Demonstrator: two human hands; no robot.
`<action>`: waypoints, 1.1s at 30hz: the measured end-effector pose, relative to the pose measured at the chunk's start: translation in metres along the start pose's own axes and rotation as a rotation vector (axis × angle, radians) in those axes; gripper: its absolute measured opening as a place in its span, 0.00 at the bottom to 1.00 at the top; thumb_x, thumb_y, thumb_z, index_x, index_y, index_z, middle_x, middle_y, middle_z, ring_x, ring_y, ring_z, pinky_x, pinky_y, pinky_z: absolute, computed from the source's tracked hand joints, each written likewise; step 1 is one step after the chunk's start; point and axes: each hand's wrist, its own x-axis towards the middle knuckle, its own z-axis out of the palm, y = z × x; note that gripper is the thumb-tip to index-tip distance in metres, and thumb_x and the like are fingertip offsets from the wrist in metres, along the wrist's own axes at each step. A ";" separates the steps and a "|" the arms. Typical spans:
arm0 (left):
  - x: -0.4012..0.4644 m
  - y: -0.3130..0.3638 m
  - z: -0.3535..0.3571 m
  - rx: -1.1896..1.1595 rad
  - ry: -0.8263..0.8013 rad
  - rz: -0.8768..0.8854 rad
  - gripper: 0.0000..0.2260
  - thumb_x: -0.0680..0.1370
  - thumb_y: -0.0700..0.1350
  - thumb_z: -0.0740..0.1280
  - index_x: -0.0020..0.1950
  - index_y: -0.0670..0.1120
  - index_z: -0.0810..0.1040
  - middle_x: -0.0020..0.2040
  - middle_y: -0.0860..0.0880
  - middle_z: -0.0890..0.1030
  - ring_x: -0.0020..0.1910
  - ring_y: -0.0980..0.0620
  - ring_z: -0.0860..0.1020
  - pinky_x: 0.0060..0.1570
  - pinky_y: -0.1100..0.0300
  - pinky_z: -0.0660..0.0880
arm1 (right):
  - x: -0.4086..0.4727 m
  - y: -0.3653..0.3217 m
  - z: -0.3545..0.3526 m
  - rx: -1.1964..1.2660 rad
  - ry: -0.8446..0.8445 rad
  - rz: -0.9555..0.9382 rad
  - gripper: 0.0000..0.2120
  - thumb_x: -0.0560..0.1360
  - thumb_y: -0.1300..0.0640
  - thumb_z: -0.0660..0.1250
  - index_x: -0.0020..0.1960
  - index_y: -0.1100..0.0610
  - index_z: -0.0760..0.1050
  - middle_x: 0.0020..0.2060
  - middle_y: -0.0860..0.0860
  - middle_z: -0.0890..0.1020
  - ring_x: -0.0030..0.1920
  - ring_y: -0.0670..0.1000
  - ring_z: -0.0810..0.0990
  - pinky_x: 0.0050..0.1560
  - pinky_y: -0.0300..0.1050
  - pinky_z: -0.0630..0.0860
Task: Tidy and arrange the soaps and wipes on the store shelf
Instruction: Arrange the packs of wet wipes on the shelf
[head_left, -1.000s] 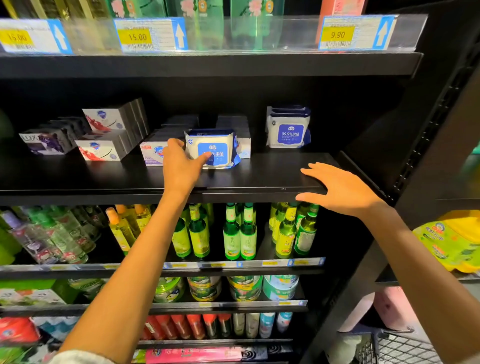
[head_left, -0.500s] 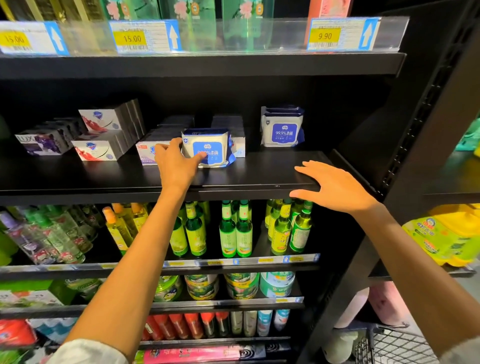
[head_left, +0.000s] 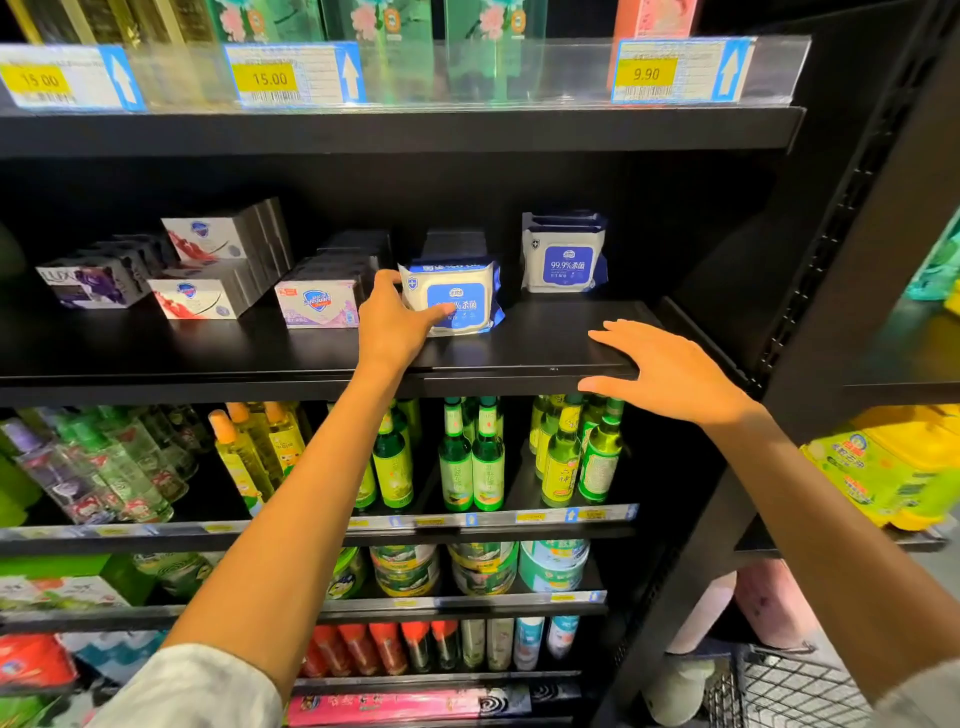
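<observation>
A white and blue wipes pack (head_left: 462, 296) stands on the black shelf (head_left: 208, 353) near its middle. My left hand (head_left: 397, 322) grips the pack's left side, thumb across its front label. A second stack of wipes packs (head_left: 565, 254) sits farther back to the right. My right hand (head_left: 670, 371) rests flat on the shelf's front edge at the right, fingers straight, holding nothing. Left of the pack lie soap boxes: a pink Safeguard box (head_left: 318, 304), red and white boxes (head_left: 202, 296) stacked two high, and purple Lux boxes (head_left: 88, 283).
Dark boxes (head_left: 452, 241) stand behind the held pack. The shelf above carries price tags (head_left: 291, 73). Green bottles (head_left: 472, 457) fill the shelf below. A yellow-green package (head_left: 893, 467) sits on the neighbouring unit at right, a wire basket (head_left: 779, 686) at bottom right.
The left hand still holds the wipes pack in much the same place on the shelf. The right hand stays on the shelf edge. The camera has shifted slightly.
</observation>
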 end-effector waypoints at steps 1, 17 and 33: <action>0.001 0.001 0.000 0.007 -0.002 -0.001 0.28 0.73 0.49 0.80 0.67 0.43 0.71 0.62 0.44 0.82 0.59 0.49 0.81 0.44 0.65 0.76 | 0.000 0.000 0.000 0.001 0.000 -0.001 0.46 0.69 0.20 0.58 0.81 0.41 0.61 0.82 0.44 0.62 0.82 0.49 0.58 0.79 0.56 0.61; -0.010 0.044 0.059 0.034 -0.234 0.117 0.24 0.75 0.50 0.79 0.62 0.46 0.70 0.61 0.49 0.80 0.52 0.57 0.77 0.36 0.69 0.72 | -0.009 0.003 0.004 -0.026 -0.003 0.045 0.47 0.70 0.21 0.53 0.83 0.43 0.57 0.83 0.44 0.58 0.83 0.48 0.55 0.80 0.51 0.56; 0.037 0.058 0.129 0.063 -0.227 0.057 0.23 0.76 0.52 0.78 0.62 0.39 0.76 0.62 0.42 0.83 0.59 0.47 0.82 0.52 0.56 0.80 | -0.002 0.013 0.014 -0.001 0.078 0.040 0.41 0.74 0.25 0.62 0.82 0.42 0.61 0.82 0.42 0.60 0.82 0.43 0.54 0.78 0.41 0.48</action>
